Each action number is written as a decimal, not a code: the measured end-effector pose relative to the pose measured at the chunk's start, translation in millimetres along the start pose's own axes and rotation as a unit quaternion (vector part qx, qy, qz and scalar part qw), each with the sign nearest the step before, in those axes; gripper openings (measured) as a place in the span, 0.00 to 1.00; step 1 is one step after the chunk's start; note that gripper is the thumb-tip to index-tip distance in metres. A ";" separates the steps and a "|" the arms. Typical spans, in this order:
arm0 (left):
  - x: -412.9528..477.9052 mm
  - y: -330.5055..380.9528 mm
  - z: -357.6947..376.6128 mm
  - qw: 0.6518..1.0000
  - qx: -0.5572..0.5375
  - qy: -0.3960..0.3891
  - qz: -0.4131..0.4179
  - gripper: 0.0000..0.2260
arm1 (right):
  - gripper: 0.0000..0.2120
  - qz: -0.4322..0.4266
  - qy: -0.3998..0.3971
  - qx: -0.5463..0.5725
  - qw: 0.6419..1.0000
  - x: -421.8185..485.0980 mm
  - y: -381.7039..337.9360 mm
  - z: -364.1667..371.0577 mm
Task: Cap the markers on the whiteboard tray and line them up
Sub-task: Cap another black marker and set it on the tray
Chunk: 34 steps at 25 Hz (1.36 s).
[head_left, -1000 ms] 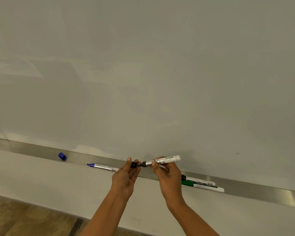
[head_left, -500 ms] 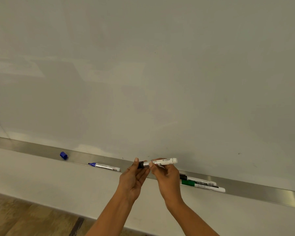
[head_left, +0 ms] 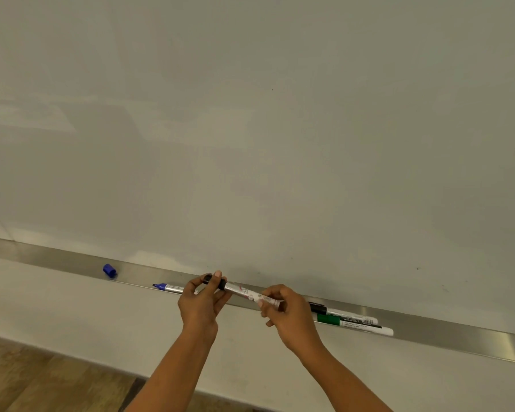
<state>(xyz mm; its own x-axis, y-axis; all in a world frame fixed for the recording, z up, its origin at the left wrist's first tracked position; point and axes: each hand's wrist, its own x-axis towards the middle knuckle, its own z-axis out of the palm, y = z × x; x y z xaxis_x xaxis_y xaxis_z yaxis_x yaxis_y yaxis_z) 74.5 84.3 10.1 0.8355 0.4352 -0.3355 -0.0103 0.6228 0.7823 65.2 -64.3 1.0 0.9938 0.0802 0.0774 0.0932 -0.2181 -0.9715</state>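
I hold a black marker [head_left: 241, 290] over the metal whiteboard tray [head_left: 446, 331], tilted down to the right. My left hand [head_left: 201, 304] grips its black cap end, and my right hand [head_left: 286, 313] pinches the far end of the white barrel. The cap sits on the marker. An uncapped blue marker [head_left: 170, 288] lies in the tray just left of my left hand. Its loose blue cap [head_left: 109, 270] rests further left. A capped black marker [head_left: 344, 313] and a capped green marker [head_left: 354, 324] lie side by side right of my right hand.
The whiteboard [head_left: 250, 129] fills the view above the tray. A pale wall [head_left: 72, 316] runs below it, and wooden floor [head_left: 42, 382] shows at the bottom left.
The black cap was apart from the tip in my left hand; now it is pushed on. The marker has tilted and dropped closer to the tray.
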 end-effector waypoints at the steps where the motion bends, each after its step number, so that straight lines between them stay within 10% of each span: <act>1: -0.6 -0.5 1.1 1.000 0.003 0.002 0.002 0.04 | 0.05 -0.014 -0.021 -0.041 0.999 -0.6 -1.6 2.7; 6: 1.6 1.2 3.6 1.000 -0.003 0.015 0.008 0.02 | 0.11 -0.158 -0.051 -0.265 0.950 -2.1 -4.4 12.7; 13: 3.1 6.0 5.1 1.000 0.004 -0.008 0.012 0.02 | 0.11 -0.147 -0.057 -0.280 0.947 -2.0 -11.2 16.2; 34: 2.7 4.0 15.1 0.997 0.048 -0.060 0.025 0.08 | 0.10 0.173 -0.116 0.100 0.973 -2.4 -24.2 4.9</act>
<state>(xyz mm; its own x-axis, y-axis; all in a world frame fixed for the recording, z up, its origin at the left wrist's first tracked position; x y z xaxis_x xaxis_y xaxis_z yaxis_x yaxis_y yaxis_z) 85.0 78.1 20.2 0.8949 0.3799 -0.2341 -0.0058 0.5344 0.8452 60.3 -54.5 23.2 0.9208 0.2575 -0.2929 -0.2819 -0.0794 -0.9561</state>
